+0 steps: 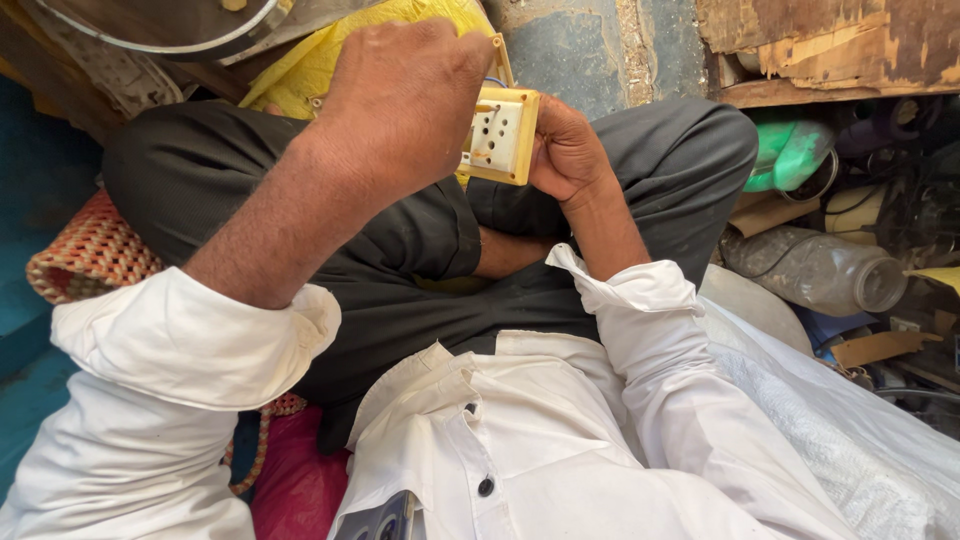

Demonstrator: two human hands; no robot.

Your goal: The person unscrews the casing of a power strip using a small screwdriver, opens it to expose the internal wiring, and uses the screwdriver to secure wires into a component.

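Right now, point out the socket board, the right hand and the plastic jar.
socket board (500, 135), head view, cream front face with holes.
right hand (567, 150), head view, palm side.
plastic jar (812, 268), head view, clear side wall.

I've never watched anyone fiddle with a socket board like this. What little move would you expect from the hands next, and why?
Probably a slight tilt of the cream socket board toward the camera. The right hand grips its edge, while the left hand covers its other side, so what the fingers there are doing is hidden. Turning it would bring that side into sight. That is only a guess.
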